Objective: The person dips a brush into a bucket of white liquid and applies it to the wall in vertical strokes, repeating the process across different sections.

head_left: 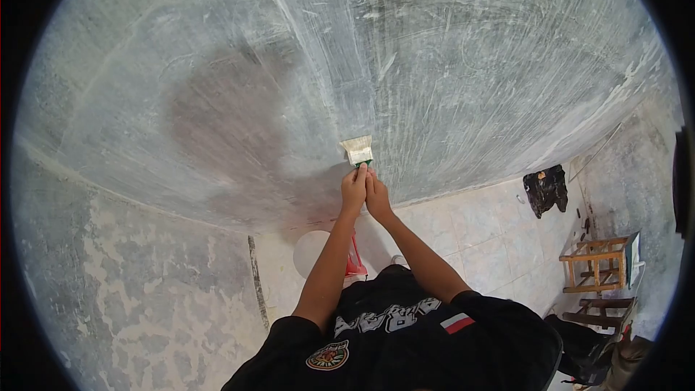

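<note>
A flat paintbrush (357, 152) with pale bristles, a light ferrule and a green handle points up at the grey wall (449, 87). Its bristle end appears to touch the wall, just below a smooth vertical band. Around the handle, my left hand (353, 190) is closed, with its thumb along the green part. My right hand (377, 194) is closed against it on the right side and also grips the handle's lower end. The fingers hide most of the handle. Streaky whitish marks cover the wall.
Below on the tiled floor (485, 250) are a white round lid-like object (311, 252) and a red object (355, 264), partly behind my left arm. To the right are a black plastic bag (546, 190) and a wooden stool (595, 264). A patchy wall (152, 297) stands left.
</note>
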`<state>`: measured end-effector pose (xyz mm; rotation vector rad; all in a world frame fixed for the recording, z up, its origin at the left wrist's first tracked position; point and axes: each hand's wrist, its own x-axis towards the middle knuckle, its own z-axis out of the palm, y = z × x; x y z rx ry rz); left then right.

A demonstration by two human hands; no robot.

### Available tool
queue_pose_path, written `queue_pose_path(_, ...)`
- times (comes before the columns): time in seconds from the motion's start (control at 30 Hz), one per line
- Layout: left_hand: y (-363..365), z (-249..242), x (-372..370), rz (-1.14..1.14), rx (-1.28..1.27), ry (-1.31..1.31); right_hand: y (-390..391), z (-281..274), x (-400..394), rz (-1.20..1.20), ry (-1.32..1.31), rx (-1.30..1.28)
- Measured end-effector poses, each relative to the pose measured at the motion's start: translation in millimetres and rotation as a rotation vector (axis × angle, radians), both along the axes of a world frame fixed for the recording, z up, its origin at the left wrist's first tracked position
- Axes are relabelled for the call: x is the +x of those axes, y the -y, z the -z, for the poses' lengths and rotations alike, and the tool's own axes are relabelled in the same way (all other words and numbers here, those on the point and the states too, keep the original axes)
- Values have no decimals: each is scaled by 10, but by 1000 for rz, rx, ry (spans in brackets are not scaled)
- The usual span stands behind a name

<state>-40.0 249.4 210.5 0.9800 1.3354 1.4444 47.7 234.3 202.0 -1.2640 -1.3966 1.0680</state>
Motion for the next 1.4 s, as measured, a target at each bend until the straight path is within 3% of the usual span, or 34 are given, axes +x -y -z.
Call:
queue_pose_path(0.13,76,411,2,32,-186,-130,89,496,-98,156,-42,169)
queue_pose_path(0.2,75,685,18,39,-299,-132,155,656,-6,39,31,-252)
queue_pose_path(0.33,48,711,46,62,-541,37,105,895,62,69,196,-229)
queue_pose_path(0.4,63,454,81,67,-605,109,38,566,149,-50,94,-451)
queue_pose_path(0.47,100,147,102,92,-510,280,68,156,208,-54,-50,-501)
queue_pose_path(0.53,77,-276,96,83,-401,281,88,-430,243,-58,-195,-548)
queue_pose_path(0.6,91,-792,109,73,-302,291,103,-1072,236,-111,-341,-370)
queue_pose_path(0.73,118,-1971,129,66,-85,261,80,-1895,204,-152,-278,-190)
queue_pose_path(0.8,98,-2385,117,78,125,226,120,-2296,160,-132,-341,42)
queue_pose_path(0.87,16,-2760,49,101,268,219,96,-2797,194,-148,-192,297)
queue_pose_path(1.0,-23,-3446,60,83,423,220,-40,-3398,160,-243,-303,249)
queue_pose_path(1.07,10,-3458,50,85,405,211,-47,-3450,122,-234,-340,247)
queue_pose_path(1.13,47,-3345,9,81,390,201,-33,-3162,62,-185,-312,316)
queue_pose_path(1.2,43,-2807,-77,22,364,-43,-34,-2670,11,-136,-288,382)
queue_pose_path(1.27,29,-2210,-49,-36,245,66,-61,-2043,-6,-140,-205,185)
queue_pose_path(1.33,54,-1671,-62,-63,192,-63,-142,-1354,-106,-14,-127,443)
queue_pose_path(1.4,45,-1228,-55,-19,170,-50,-121,-950,-109,0,-106,350)
